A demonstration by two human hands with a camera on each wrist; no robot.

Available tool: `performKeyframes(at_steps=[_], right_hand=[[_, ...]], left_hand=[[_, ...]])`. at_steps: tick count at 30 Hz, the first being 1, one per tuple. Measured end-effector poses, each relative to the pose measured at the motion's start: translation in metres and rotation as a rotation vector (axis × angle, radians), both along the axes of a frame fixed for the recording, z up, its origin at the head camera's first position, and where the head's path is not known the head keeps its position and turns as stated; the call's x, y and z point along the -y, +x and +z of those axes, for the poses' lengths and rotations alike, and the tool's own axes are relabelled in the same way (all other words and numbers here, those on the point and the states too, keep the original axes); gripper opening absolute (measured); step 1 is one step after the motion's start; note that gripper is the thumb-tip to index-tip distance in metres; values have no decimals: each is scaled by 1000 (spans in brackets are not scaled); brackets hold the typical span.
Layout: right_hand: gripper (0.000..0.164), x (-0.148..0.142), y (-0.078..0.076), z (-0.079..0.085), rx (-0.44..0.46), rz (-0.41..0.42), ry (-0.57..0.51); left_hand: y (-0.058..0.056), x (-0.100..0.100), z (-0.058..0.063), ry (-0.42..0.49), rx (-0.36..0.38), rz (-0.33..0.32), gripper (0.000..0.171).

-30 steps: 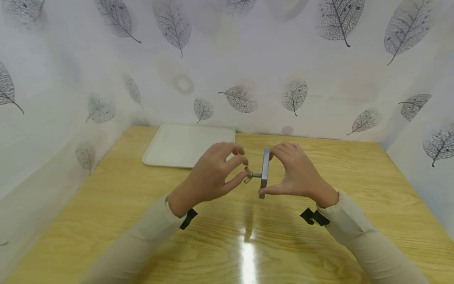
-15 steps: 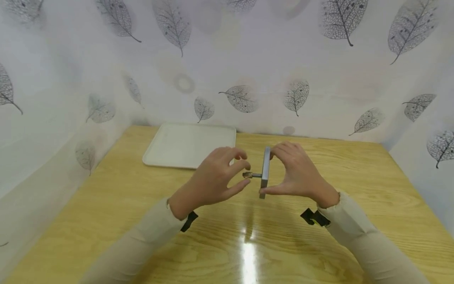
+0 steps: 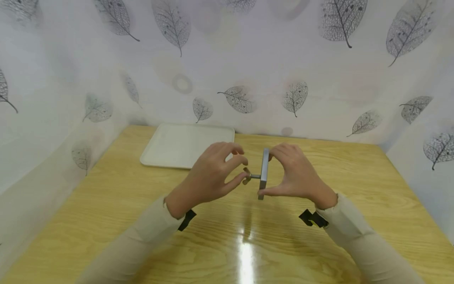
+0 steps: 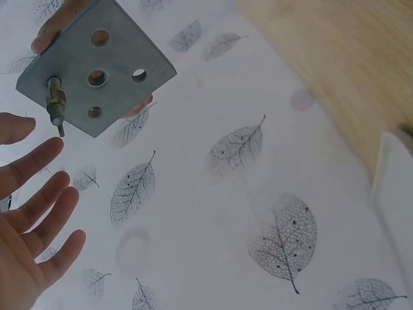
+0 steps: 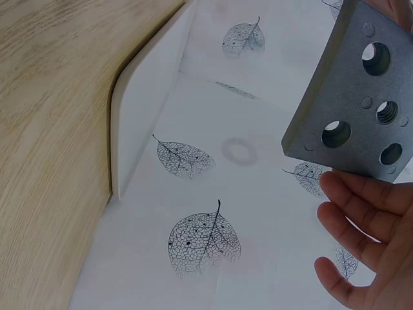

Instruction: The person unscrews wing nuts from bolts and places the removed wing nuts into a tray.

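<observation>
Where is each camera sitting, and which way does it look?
Head: on the person's head, looking forward and down; shows the left hand, right hand, cream fabric sleeves and flat grey metal plate with round holes.
Left wrist: worn there, looking past the left hand at the plate and brass-coloured metal wing screw; bits of the right hand show.
Right wrist: worn there, looking past the right hand at the plate's other face.
Both wrist views share the plate and white leaf-printed backdrop.

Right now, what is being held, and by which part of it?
The metal plate, by two opposite edges, in the right hand; the left hand grips nothing.
</observation>
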State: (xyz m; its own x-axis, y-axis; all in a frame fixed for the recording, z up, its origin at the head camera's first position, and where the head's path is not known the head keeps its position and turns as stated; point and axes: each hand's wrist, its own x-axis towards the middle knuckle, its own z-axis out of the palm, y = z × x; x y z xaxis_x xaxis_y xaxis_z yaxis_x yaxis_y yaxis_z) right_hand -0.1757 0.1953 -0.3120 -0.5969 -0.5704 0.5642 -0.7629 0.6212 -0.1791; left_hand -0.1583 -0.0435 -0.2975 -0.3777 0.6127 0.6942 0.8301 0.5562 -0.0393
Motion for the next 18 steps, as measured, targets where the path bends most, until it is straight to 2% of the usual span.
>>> performKeyframes(at_steps=[8, 18], right_hand=[[91, 0, 0, 5, -9, 4, 0], [91, 1, 1, 4, -10, 1, 6]], left_hand=[[3, 1, 0, -12, 3, -14, 22], [4, 0, -7, -96, 100, 0, 26]])
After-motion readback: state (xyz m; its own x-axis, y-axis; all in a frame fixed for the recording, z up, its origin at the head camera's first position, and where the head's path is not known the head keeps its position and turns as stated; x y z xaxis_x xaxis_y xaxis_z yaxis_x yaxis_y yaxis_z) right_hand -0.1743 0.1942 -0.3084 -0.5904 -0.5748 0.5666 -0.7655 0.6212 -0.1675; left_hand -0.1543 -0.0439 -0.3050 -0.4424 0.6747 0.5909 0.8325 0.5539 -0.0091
